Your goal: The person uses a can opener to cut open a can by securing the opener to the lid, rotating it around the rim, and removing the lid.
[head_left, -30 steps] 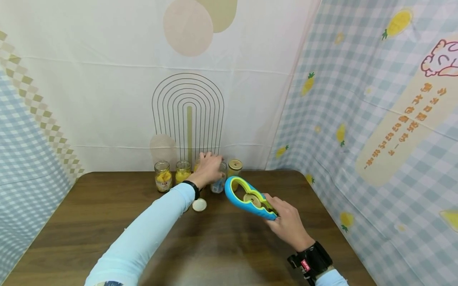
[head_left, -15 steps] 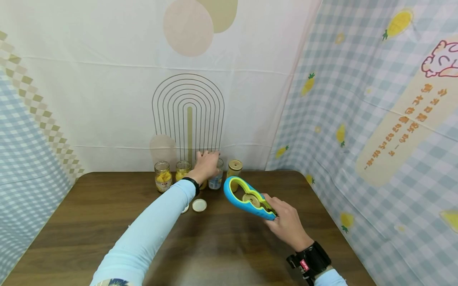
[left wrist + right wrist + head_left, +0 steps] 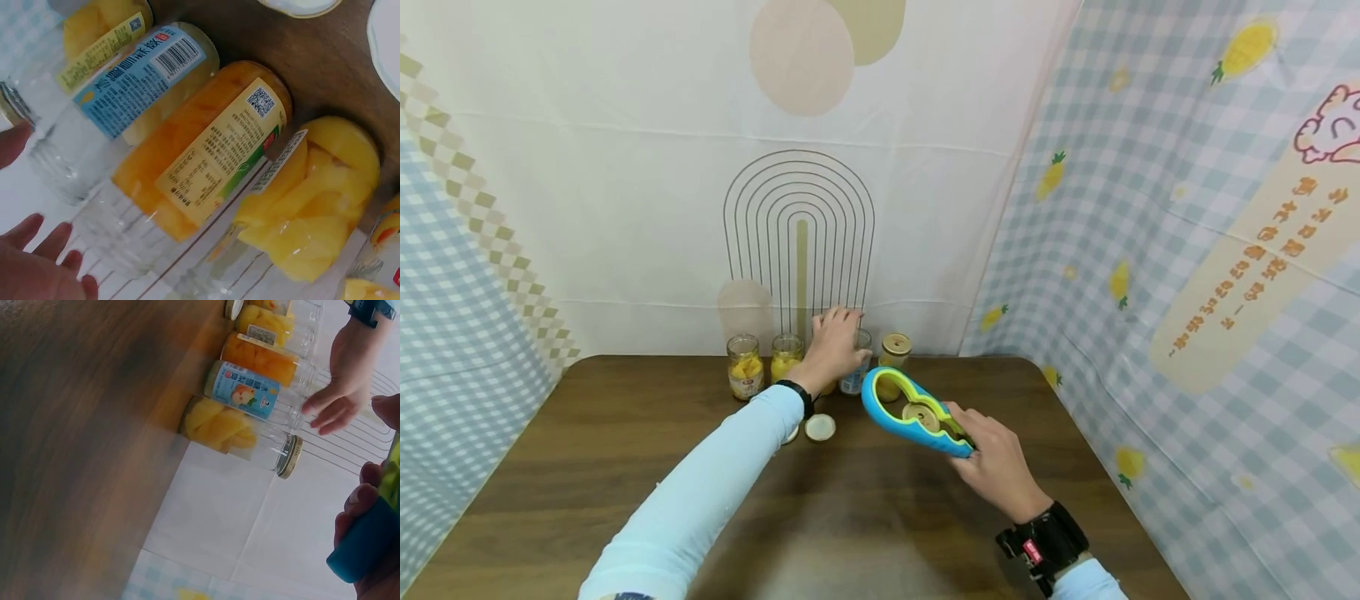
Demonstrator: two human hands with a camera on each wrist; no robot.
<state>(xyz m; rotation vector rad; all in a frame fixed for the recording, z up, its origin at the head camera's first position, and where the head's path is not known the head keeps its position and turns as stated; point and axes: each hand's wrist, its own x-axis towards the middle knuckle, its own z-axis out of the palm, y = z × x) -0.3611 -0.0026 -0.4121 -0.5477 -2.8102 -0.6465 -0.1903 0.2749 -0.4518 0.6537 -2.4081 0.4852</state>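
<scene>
My left hand (image 3: 835,350) is over the row of glass jars at the back, its fingers spread beside the top of a blue-labelled jar (image 3: 247,390). In the left wrist view those fingers are apart from the glass. My right hand (image 3: 1000,462) grips a blue and green jar opener (image 3: 917,437) above the table. A gold lid (image 3: 921,415) sits inside the opener's loop. Right of the blue-labelled jar stands a jar of yellow fruit (image 3: 219,425) with its gold lid on. An orange-fruit jar (image 3: 206,162) is mostly hidden behind my left hand in the head view.
Two lidless jars of yellow fruit, the outer jar (image 3: 746,371) and the inner jar (image 3: 785,358), stand at the row's left. A lid (image 3: 820,427) lies white side up before them, beside another lid (image 3: 792,434) partly behind my sleeve. A curtain (image 3: 925,250) hangs behind the table.
The blue-labelled jar has shifted slightly left and back into the row. My left hand has loosened from it. The right hand and opener have drifted slightly left.
</scene>
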